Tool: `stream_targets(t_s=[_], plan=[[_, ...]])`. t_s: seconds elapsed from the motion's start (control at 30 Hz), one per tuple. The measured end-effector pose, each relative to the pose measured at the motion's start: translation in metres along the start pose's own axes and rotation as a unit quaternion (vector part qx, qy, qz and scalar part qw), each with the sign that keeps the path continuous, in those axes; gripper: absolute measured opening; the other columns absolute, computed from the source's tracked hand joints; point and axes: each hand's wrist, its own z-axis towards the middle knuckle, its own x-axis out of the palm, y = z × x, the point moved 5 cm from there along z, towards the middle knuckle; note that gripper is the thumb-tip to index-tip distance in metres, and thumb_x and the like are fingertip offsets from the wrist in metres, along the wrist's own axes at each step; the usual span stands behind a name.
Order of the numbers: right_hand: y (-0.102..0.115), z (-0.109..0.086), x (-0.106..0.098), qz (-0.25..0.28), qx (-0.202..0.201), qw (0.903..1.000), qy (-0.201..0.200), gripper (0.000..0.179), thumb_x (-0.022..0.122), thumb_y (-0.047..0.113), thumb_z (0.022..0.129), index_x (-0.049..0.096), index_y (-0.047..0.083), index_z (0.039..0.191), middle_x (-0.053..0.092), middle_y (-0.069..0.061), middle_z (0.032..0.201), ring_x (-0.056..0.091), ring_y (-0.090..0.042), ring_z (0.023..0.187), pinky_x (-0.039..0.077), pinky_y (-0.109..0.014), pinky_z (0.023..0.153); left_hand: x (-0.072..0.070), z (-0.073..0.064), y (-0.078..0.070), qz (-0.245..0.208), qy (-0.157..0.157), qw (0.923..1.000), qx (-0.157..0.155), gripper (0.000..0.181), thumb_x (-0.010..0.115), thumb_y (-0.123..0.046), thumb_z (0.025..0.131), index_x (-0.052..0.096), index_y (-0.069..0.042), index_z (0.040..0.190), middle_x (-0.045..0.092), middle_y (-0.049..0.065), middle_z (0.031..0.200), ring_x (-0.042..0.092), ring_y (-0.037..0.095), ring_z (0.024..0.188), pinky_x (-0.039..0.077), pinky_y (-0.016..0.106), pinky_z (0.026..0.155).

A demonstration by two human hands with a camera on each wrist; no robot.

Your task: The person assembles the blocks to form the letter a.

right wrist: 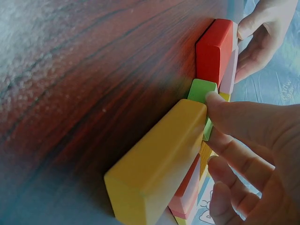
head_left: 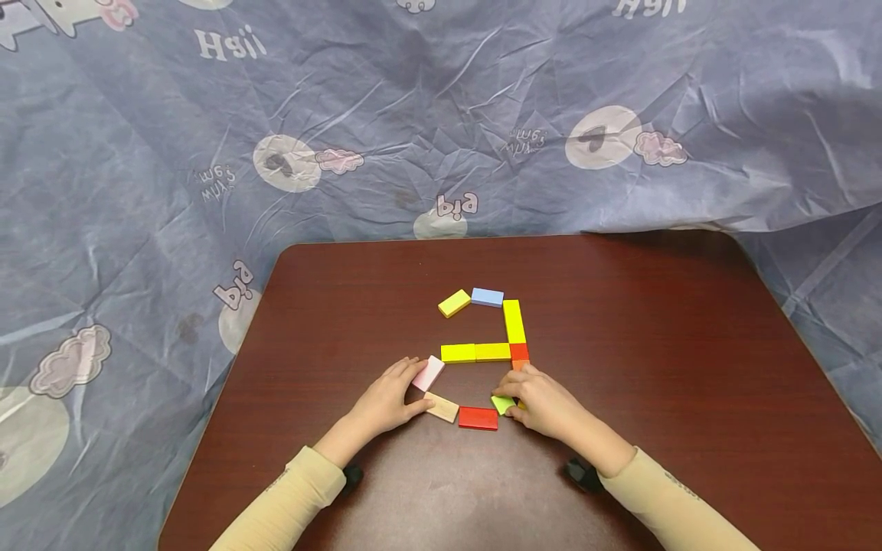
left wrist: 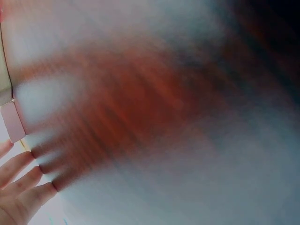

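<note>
Right hand point(head_left: 546, 401) pinches light-green rectangular wooden block point(head_left: 502, 405) between red rectangular wooden block point(head_left: 478, 418) and yellow rectangular wooden block point(right wrist: 157, 150); sideways slip could knock either askew. Left hand point(head_left: 386, 396), fingers spread, touches pink rectangular wooden block point(head_left: 429, 373); careless lift could drag it.

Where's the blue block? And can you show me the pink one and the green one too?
Blue block point(head_left: 487, 297): head view, middle of its top.
Pink block point(head_left: 430, 372): head view, on its top face.
Green block point(head_left: 503, 405): head view, uncovered part of its top.
</note>
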Motion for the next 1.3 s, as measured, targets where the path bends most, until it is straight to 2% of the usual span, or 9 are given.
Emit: stream_targets(t_s=[0.2,0.33,0.6,0.87,1.3], plan=[[0.000,0.000,0.000,0.000,0.005,1.0000,-0.001,0.030,0.084,0.007,0.074,0.076,0.006,0.104,0.071,0.000,0.099,0.057,-0.018,0.090,0.048,-0.029,0.076,0.000,0.000,0.000,-0.002,-0.005,1.0000,0.003,0.072,0.075,-0.039,0.086,0.048,-0.007,0.144,0.051,0.018,0.145,0.044,0.037,0.138,0.040,0.052,0.109],[-0.001,-0.004,-0.003,0.003,0.031,0.9995,-0.009,0.031,0.083,0.012,0.076,0.075,0.008,0.106,0.070,0.001,0.102,0.057,-0.017,0.093,0.050,-0.031,0.079,0.000,0.000,0.000,0.001,-0.008,1.0000,0.003,0.072,0.075,-0.039,0.086,0.048,-0.007,0.144,0.051,0.018,0.144,0.044,0.037,0.138,0.040,0.052,0.109],[-0.005,-0.026,-0.008,-0.001,0.092,0.9953,-0.029,0.028,0.087,0.020,0.072,0.068,0.014,0.093,0.059,0.005,0.092,0.049,-0.011,0.082,0.047,-0.027,0.070,0.000,0.000,-0.001,0.000,-0.005,1.0000,-0.001,0.073,0.076,-0.039,0.086,0.048,-0.007,0.145,0.051,0.018,0.145,0.044,0.037,0.138,0.040,0.052,0.109],[-0.011,-0.045,-0.004,-0.006,0.133,0.9904,-0.038,0.034,0.090,0.018,0.068,0.064,0.014,0.090,0.055,0.005,0.088,0.053,-0.012,0.083,0.051,-0.030,0.072,0.001,0.000,0.001,-0.003,-0.003,1.0000,-0.006,0.073,0.075,-0.039,0.086,0.047,-0.009,0.146,0.050,0.017,0.146,0.043,0.036,0.139,0.040,0.052,0.109],[-0.017,-0.050,-0.004,-0.007,0.132,0.9889,-0.068,0.034,0.090,0.017,0.067,0.063,0.012,0.087,0.055,0.004,0.085,0.051,-0.011,0.080,0.050,-0.030,0.070,0.000,0.000,0.000,-0.002,-0.004,1.0000,-0.004,0.073,0.075,-0.040,0.086,0.047,-0.008,0.145,0.050,0.018,0.145,0.043,0.037,0.139,0.040,0.052,0.109]])
